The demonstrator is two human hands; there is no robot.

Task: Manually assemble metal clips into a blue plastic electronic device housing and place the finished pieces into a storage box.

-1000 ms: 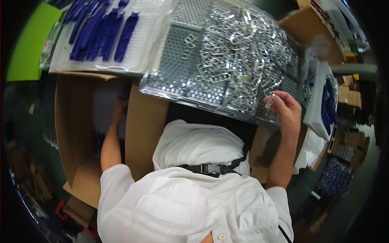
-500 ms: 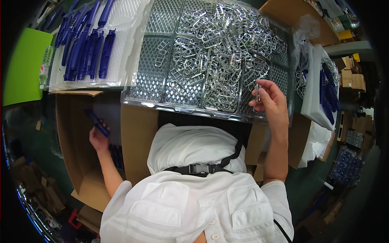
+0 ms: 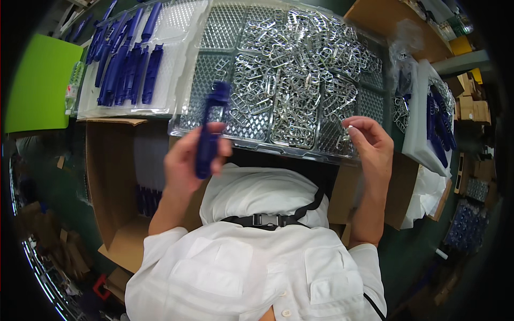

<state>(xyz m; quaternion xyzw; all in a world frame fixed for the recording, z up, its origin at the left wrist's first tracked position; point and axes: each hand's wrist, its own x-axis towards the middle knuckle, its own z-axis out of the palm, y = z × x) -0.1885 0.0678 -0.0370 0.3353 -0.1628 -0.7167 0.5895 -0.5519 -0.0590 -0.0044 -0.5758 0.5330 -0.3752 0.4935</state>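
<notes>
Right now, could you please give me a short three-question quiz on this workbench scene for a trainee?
1. True or false: the left hand holds a blue plastic part.
2. What fills the clear tray that the right hand reaches over?
A. metal clips
B. green cards
C. white cloths
3. Fill in: the open cardboard box lies to the person's ____ side.

Key:
1. True
2. A; the metal clips are heaped in the tray, and the right hand pinches one small piece at its edge.
3. left
</notes>
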